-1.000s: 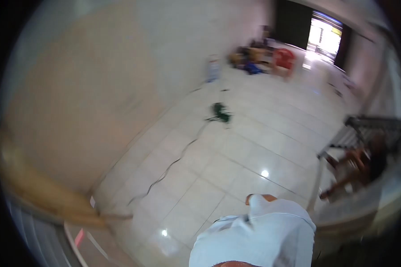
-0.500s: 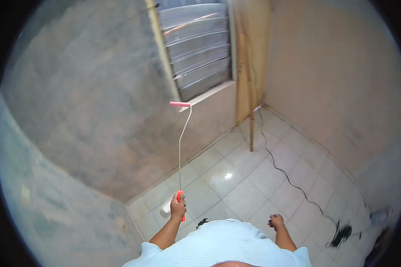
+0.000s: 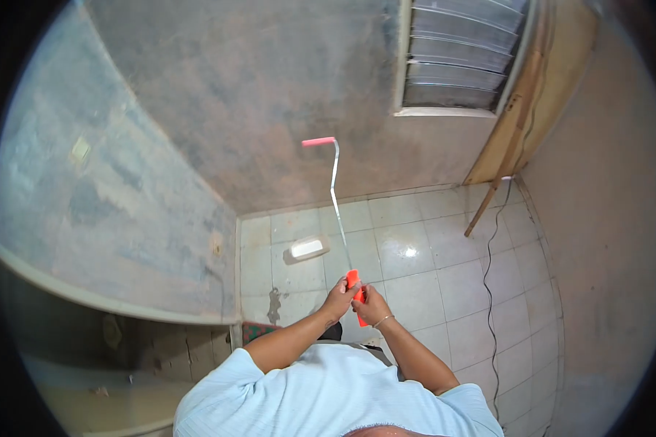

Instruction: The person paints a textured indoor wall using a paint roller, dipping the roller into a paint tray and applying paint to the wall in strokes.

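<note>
A long paint roller (image 3: pixel 334 197) points away from me, its small pink roller sleeve (image 3: pixel 318 142) at the far end of a bent metal rod, in front of the grey wall. My left hand (image 3: pixel 340 300) is closed round the upper part of its orange handle (image 3: pixel 353 278). Just beside it, my right hand (image 3: pixel 372 306) grips the same handle lower down, and the handle's end sticks out below the fingers. On the tiled floor beyond my left hand lies a shallow tray (image 3: pixel 307 248) with something white in it.
Patchy grey walls (image 3: pixel 233 95) stand ahead and to the left, with a louvred window (image 3: pixel 459 54) ahead right. A wooden stick (image 3: pixel 497 186) leans near the corner. A dark cable (image 3: pixel 488 291) runs along the floor (image 3: pixel 408 291) on my right. A doorway opening (image 3: pixel 146 349) is at lower left.
My view has turned left. My right hand, apart from the roller before, has come over and taken hold of the handle beside my left hand. The tray now shows fully.
</note>
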`<state>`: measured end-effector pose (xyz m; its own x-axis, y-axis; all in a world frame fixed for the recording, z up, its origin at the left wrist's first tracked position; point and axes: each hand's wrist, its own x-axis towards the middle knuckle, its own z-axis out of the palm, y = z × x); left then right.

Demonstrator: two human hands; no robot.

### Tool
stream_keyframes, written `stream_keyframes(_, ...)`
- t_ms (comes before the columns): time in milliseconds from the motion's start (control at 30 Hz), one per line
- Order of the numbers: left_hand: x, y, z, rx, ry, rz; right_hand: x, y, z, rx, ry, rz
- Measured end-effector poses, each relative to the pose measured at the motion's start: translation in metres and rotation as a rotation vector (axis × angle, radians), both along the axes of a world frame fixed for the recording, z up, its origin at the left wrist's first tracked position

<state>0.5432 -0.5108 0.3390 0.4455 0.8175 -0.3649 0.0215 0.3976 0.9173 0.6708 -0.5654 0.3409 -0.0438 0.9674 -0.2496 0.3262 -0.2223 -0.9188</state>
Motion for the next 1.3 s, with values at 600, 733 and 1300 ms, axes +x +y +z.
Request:
stream_keyframes(600,-0.393,-0.106,-0.181,-0.455,1.079,0.121,0.010,0.002,-0.065,-0.642,-0.242,-0.128)
stream_keyframes(733,-0.446,-0.122,-0.191,-0.802,1.063,-0.017,-0.026,0.045,-0.060,-0.706,-0.265,-0.122)
stream_keyframes(1300,-0.418,0.179,-0.083,-0.310,0.651,0.411,-0.144,0.280,-0.214,-0.695,-0.599,0.267)
